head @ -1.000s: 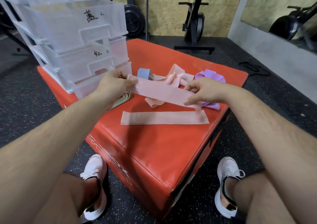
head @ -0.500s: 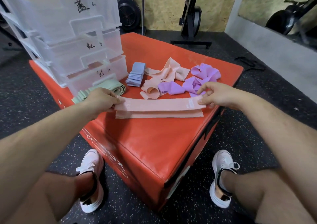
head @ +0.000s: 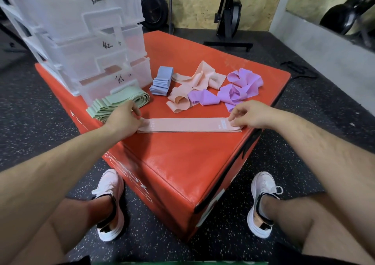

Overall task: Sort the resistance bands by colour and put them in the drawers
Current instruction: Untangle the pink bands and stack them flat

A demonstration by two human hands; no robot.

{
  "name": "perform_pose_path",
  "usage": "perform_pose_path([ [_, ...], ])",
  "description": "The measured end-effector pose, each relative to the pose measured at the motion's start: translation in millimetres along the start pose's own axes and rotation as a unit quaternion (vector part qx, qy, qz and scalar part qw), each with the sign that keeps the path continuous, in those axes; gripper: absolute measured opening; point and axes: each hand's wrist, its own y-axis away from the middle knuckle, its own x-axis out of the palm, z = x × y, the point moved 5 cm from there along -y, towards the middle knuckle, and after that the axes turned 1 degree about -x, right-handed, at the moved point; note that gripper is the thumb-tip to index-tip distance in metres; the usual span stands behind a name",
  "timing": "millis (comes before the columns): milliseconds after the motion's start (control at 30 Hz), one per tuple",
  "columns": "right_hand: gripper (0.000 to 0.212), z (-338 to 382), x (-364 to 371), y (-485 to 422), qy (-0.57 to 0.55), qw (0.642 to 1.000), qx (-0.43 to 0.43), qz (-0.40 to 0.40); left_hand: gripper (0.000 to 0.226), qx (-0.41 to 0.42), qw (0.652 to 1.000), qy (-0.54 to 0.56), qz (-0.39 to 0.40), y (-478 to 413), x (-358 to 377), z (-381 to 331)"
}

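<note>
On the red box (head: 182,159), the pink band (head: 188,125) that was held up in the air a second ago now lies flat, squared on top of the second pink band whose edge shows just beneath it. The left hand (head: 123,120) has come down with it and pinches the band's left end between thumb and fingertips, the other fingers curled. To its left, the clear drawers (head: 85,41) stand stacked at the box's back corner, each front marked with handwriting; what is inside them cannot be told through the frosted plastic. The green bands (head: 113,104) lie in a fanned stack touching the lowest drawer front, just behind the left hand. Further right sit the folded blue bands (head: 162,80), then loose pink bands (head: 194,86) and a heap of purple bands (head: 235,90). The right hand (head: 251,114) presses the flat band's right end, fingertips bent down on it beside its small label.
</note>
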Motion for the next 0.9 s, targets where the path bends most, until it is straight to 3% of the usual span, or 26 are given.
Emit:
perform_pose_path([
  [300,0.006,20,-6,-8,0.085,0.996,0.001,-0.023,0.012,0.076,0.979,-0.185,0.046,-7,1,-24],
  [400,0.01,45,-5,-19,0.057,0.996,-0.025,-0.062,0.024,0.106,0.979,-0.172,0.031,-19,8,-42],
  [533,0.01,82,14,-43,0.057,0.99,-0.09,-0.094,0.017,0.17,0.977,-0.13,0.024,-37,29,-71],
  [667,0.013,105,36,-67,0.066,0.982,-0.152,-0.087,0.02,0.167,0.976,-0.119,0.071,-52,47,-93],
  [800,0.028,111,49,-83,0.1,0.985,-0.126,-0.056,0.026,0.209,0.947,-0.203,0.132,-52,60,-113],
  [900,0.028,110,48,-90,0.065,0.985,-0.13,-0.088,0.021,0.204,0.964,-0.133,0.104,-60,54,-115],
])
